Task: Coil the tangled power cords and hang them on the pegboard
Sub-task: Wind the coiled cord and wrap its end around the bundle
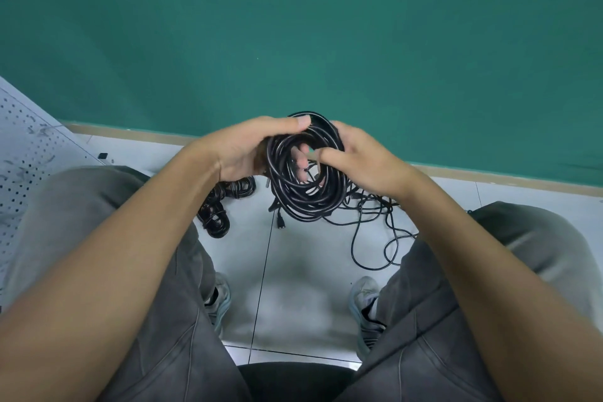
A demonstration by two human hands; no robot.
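Step in hand: coiling. Left hand (241,150) fingers curled round black round power-cord coil (305,179), held above white tiled floor (303,258). Right hand (359,157) pinches coil's far side, apparently feeding loose tail (375,232). Next: wind in remaining slack, secure, hang on grey perforated pegboard (23,147).

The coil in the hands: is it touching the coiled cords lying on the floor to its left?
Apart. The head view shows the held coil, gripped by the left hand and right hand, with bare floor tile between it and the floor bundles.
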